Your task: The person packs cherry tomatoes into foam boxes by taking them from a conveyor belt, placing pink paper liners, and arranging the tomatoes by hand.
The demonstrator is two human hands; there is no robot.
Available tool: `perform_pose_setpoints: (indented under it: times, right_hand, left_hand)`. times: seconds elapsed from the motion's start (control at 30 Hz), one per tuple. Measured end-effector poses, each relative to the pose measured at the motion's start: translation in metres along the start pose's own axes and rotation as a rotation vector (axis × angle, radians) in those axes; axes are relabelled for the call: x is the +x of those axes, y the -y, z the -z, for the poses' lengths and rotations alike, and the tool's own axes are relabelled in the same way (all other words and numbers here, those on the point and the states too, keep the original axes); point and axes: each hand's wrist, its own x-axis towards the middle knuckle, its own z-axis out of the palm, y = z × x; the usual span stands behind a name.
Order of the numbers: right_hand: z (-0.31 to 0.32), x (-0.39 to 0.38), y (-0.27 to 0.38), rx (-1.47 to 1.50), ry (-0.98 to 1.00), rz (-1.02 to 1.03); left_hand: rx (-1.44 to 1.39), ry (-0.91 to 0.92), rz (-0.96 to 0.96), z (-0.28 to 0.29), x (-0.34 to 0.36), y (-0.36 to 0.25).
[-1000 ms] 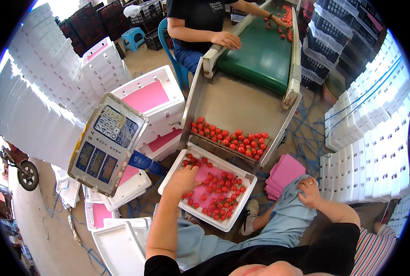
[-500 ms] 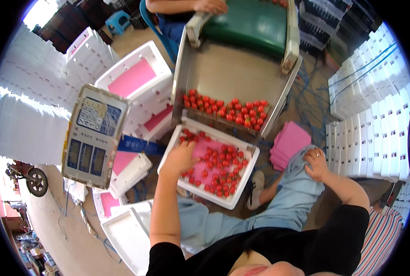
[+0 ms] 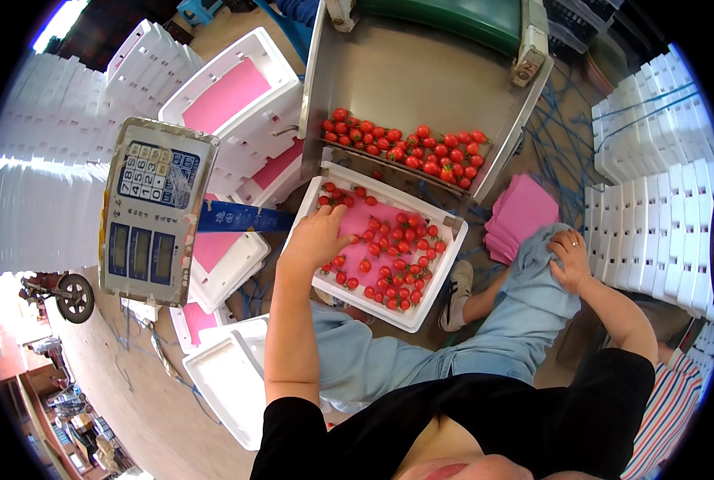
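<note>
My left hand (image 3: 321,234) is over the left part of a white foam box (image 3: 415,322), fingertips down among red cherry tomatoes (image 3: 407,234) lying on pink lining; its thumb stands apart, and I see nothing held. My right hand (image 3: 566,260) rests with fingers loosely bent on my light-blue trouser knee, empty. Just beyond the box is a steel chute (image 3: 409,84) with many tomatoes along its near edge. A folded stack of pink sheets (image 3: 517,216) lies beside my right knee. Left of the box, a scale (image 3: 150,216) sits tilted on a blue post.
Stacked white boxes with pink linings (image 3: 229,96) stand at left, taller white stacks (image 3: 637,232) at right. A green conveyor (image 3: 437,24) feeds the chute. Blue straps (image 3: 549,128) lie on the floor. A blue stool (image 3: 197,11) and a wheeled vehicle (image 3: 73,298) are farther back.
The view has tipped downward, so the co-worker's hands have left it and the chute and box sit higher in the picture. Both my hands stay in about the same places.
</note>
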Motion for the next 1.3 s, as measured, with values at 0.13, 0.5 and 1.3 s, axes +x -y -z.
perform_pose_setpoints:
  times: [0.13, 0.5, 1.3]
  right_hand:
    - [0.0, -0.001, 0.0, -0.021, 0.078, 0.002]
    - [0.001, -0.001, 0.002, -0.015, -0.088, 0.048]
    - [0.007, 0.003, 0.013, -0.025, -0.121, 0.062]
  left_hand:
    - [-0.027, -0.016, 0.022, 0.0, 0.001, 0.004]
    - [-0.037, -0.026, 0.058, 0.001, 0.002, 0.021]
    - [-0.028, -0.011, 0.051, 0.002, -0.013, 0.013]
